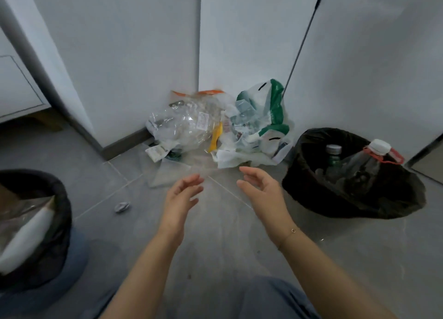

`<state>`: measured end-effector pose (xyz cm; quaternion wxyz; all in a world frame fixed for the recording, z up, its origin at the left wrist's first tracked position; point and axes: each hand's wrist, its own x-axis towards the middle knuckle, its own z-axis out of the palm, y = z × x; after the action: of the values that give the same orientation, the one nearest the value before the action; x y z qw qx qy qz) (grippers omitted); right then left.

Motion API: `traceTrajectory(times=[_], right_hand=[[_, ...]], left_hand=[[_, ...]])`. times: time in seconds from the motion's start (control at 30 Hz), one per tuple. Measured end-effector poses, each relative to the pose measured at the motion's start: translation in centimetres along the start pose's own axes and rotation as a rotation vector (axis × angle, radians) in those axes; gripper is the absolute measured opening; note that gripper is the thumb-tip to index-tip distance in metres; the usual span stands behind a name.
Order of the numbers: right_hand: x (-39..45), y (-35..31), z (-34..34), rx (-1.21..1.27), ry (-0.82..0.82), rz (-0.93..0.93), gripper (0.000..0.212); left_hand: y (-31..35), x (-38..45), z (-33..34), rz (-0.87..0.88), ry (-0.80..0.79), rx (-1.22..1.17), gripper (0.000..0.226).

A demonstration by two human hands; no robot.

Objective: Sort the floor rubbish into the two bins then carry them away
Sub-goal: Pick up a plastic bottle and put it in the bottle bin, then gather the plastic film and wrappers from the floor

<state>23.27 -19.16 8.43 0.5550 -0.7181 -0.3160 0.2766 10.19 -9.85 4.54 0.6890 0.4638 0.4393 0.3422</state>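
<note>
A heap of rubbish lies in the wall corner: crumpled clear plastic wrapping [187, 124] on the left and a green-and-white plastic bag [261, 127] on the right. A flat clear sheet [167, 172] and a small crumpled wrapper [122, 207] lie on the grey floor nearer me. The right bin [311, 182], lined with a black bag, holds plastic bottles [359, 160]. The left bin [62, 199], also black-lined, holds clear and white packaging. My left hand [182, 199] and my right hand [261, 187] hover side by side just short of the heap, fingers relaxed, holding nothing.
White cabinet panels [134, 55] and a dark skirting strip [124, 141] close off the corner behind the heap. A thin dark rod [304, 43] leans on the wall at the right. My knees [275, 299] fill the bottom edge.
</note>
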Motion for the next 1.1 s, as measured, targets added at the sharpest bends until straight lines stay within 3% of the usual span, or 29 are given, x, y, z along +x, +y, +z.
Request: traceTrajectory(times=[0.2, 0.3, 0.43, 0.57, 0.7, 0.8, 0.9, 1.0, 1.1], right_hand=[[4.5, 3.4, 5.0, -0.046, -0.064, 0.060, 0.026], [7.0, 5.4, 7.8, -0.109, -0.123, 0.063, 0.025], [9.5, 7.6, 12.4, -0.161, -0.237, 0.091, 0.025], [10.5, 9.5, 16.4, -0.239, -0.358, 0.087, 0.029], [12.0, 10.7, 18.0, -0.463, -0.401, -0.139, 0.037], [15.3, 10.6, 18.4, -0.802, -0.350, -0.369, 0.057], [18.2, 11.0, 18.9, -1.082, -0.327, -0.362, 0.071], [18.9, 12.6, 19.0, -1.218, -0.407, -0.291, 0.054], [17.6, 13.7, 18.0, -1.101, -0.423, -0.282, 0.032]], left_hand=[[-4.8, 5.0, -2.6, -0.083, 0.090, -0.026, 0.027], [-6.0, 7.6, -4.8, -0.114, 0.191, 0.093, 0.030], [-6.9, 10.2, -9.9, 0.063, 0.443, 0.687, 0.038], [-7.7, 11.3, -12.6, -0.072, 0.615, 0.946, 0.045], [-9.2, 12.6, -14.9, -0.132, 0.649, 0.971, 0.040], [-9.5, 13.4, -15.8, -0.113, 0.705, 0.878, 0.032], [-9.6, 14.1, -15.8, -0.073, 0.684, 0.814, 0.025], [-9.7, 14.5, -15.4, -0.041, 0.613, 0.801, 0.021], [-8.9, 15.0, -15.1, -0.052, 0.544, 0.684, 0.023]])
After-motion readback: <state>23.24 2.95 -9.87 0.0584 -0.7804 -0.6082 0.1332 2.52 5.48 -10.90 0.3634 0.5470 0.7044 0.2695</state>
